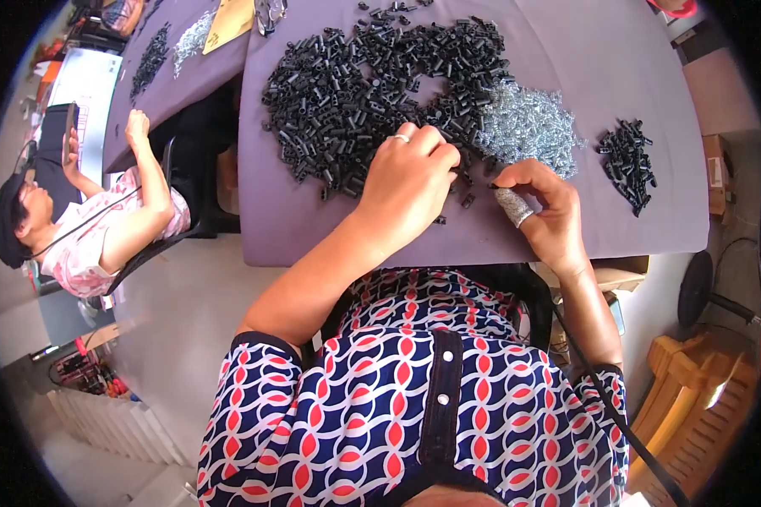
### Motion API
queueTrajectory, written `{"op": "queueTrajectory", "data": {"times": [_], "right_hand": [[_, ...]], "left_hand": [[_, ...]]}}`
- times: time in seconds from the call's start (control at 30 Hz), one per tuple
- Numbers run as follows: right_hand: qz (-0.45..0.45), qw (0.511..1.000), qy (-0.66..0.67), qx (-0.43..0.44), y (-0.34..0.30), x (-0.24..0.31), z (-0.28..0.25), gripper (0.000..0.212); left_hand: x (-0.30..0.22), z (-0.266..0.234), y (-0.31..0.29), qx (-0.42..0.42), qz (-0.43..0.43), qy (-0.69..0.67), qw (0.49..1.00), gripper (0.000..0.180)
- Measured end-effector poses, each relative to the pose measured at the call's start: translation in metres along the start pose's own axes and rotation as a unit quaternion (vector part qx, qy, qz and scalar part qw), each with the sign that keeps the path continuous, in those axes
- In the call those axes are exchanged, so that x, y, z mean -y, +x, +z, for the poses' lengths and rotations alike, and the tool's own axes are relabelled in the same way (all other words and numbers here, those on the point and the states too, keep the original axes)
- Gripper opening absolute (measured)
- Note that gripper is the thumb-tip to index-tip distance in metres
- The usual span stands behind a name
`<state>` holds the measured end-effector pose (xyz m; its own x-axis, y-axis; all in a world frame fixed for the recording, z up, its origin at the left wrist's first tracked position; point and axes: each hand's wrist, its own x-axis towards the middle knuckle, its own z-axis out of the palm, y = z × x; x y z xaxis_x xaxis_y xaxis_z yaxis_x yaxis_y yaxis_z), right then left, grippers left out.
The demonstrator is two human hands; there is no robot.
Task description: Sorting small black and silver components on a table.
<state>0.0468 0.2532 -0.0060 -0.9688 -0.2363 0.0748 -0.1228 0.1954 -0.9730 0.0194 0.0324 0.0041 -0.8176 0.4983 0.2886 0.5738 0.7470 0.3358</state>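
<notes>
A wide heap of small black plastic tube-like parts (330, 110) covers the middle of the table. Touching its right side is a mound of small shiny silver metal pieces (528, 131), perhaps springs. My left hand (407, 177) is curled at the near edge of the black heap; its fingertips and anything in them are hidden. Between thumb and forefinger, my right hand (554, 215) pinches a small black plastic part (494, 186) just in front of the silver mound. Silver wrapping (514, 207) covers that thumb. A few loose black parts (468, 201) lie between my hands.
Farther right on the grey-purple tablecloth (651, 93) is a smaller pile of black parts (630, 165). At left, another person (110, 220) sits by a second table bearing black parts (150, 61) and silver pieces (193, 42). A wooden chair (693, 397) stands at lower right.
</notes>
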Motion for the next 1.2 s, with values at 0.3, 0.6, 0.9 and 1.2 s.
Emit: {"op": "queueTrajectory", "data": {"times": [0.3,0.6,0.9,1.2], "right_hand": [[-0.024,0.996,0.08,0.023,-0.001,0.012,0.001,0.021],[-0.047,0.997,0.038,0.05,0.001,0.02,0.004,0.017],[-0.118,0.99,-0.03,0.067,0.003,0.022,0.006,0.019],[-0.069,0.994,-0.022,0.08,-0.003,0.022,0.005,0.022]], "left_hand": [[-0.021,-0.024,-0.015,0.021,-0.171,-0.435,0.884,0.018],[-0.021,-0.022,-0.019,0.024,-0.144,-0.429,0.891,0.017],[-0.022,-0.022,-0.026,0.11,-0.256,-0.508,0.815,0.015],[-0.029,-0.018,-0.035,0.025,-0.148,-0.387,0.91,0.014]]}}
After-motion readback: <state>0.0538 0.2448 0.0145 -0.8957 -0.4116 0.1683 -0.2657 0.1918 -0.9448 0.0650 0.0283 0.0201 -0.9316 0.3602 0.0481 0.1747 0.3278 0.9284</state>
